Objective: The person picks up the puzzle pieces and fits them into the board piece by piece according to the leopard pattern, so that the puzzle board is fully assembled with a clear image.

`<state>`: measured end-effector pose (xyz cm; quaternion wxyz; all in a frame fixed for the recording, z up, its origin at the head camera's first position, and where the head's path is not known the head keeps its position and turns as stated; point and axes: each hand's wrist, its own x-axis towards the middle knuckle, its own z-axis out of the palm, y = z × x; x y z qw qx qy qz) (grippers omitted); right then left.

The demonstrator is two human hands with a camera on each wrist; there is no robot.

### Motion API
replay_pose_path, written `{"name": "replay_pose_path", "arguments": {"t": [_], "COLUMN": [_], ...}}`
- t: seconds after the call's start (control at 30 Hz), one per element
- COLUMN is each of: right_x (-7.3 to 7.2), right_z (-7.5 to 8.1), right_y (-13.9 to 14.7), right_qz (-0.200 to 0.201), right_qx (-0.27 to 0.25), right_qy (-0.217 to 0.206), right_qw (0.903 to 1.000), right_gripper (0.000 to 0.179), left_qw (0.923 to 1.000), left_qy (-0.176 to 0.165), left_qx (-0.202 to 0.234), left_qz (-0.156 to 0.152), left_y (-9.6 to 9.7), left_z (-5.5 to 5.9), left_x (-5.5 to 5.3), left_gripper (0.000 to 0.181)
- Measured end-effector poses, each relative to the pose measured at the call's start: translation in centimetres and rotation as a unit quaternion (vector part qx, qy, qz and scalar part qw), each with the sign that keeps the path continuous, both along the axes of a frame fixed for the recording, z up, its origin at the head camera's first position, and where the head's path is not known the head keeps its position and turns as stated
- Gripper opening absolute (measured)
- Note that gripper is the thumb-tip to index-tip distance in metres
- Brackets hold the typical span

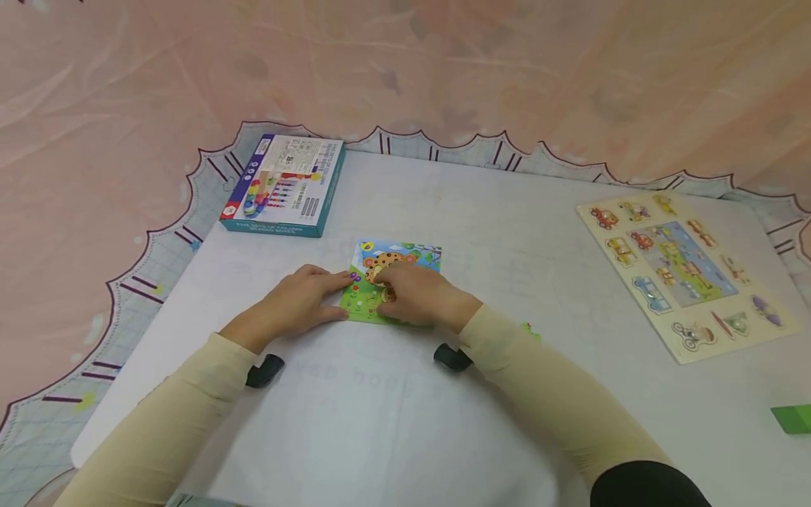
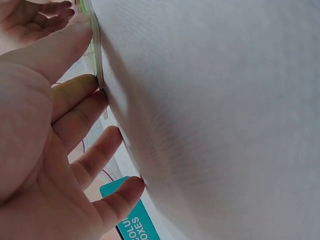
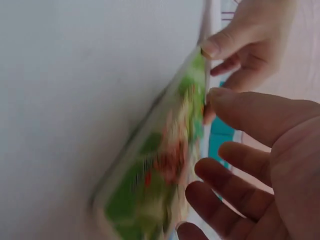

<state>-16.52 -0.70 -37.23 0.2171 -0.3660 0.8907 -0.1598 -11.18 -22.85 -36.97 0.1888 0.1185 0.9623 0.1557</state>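
Note:
A small picture board [image 1: 362, 304] with a spotted cartoon animal on a green and blue scene lies on the white table. At its left edge rests my left hand [image 1: 294, 301], thumb and fingers spread; the left wrist view shows the thumb and fingertips [image 2: 84, 30] against the board's side. My right hand [image 1: 423, 292] is over the board's right half and covers part of the picture. In the right wrist view its fingers [image 3: 230, 182] are loosely bent above the blurred board surface, with nothing between them and the thumb.
A flat teal and white box [image 1: 285, 186] lies at the back left. On the right is a larger cream puzzle board [image 1: 652, 320] with vehicle pictures. A small green piece [image 1: 531, 332] shows beside the right sleeve, and a green block [image 1: 792, 419] sits at the right edge.

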Motion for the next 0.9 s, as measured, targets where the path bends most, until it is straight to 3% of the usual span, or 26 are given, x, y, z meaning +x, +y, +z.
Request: {"name": "replay_pose_path", "arguments": {"t": [0.3,0.57,0.9], "right_x": [0.2,0.9,1.9], "right_z": [1.0,1.1,0.3], "right_y": [4.8,8.7,12.7], "right_qz": [0.002,0.008,-0.014], "right_qx": [-0.016,-0.005,0.010], "right_qy": [0.015,0.053,0.039], "right_qw": [0.9998,0.9986,0.9991], "right_gripper": [0.053,0.053,0.058], "left_qw": [1.0000,1.0000,1.0000], "left_qy": [0.005,0.006,0.001], "left_qx": [0.000,-0.003,0.002], "left_qz": [-0.004,-0.006,-0.003], "left_y": [0.1,0.1,0.0], "left_z": [-0.1,-0.1,-0.3], "left_x": [0.0,0.0,0.0], "left_gripper": [0.067,0.066,0.066]}}
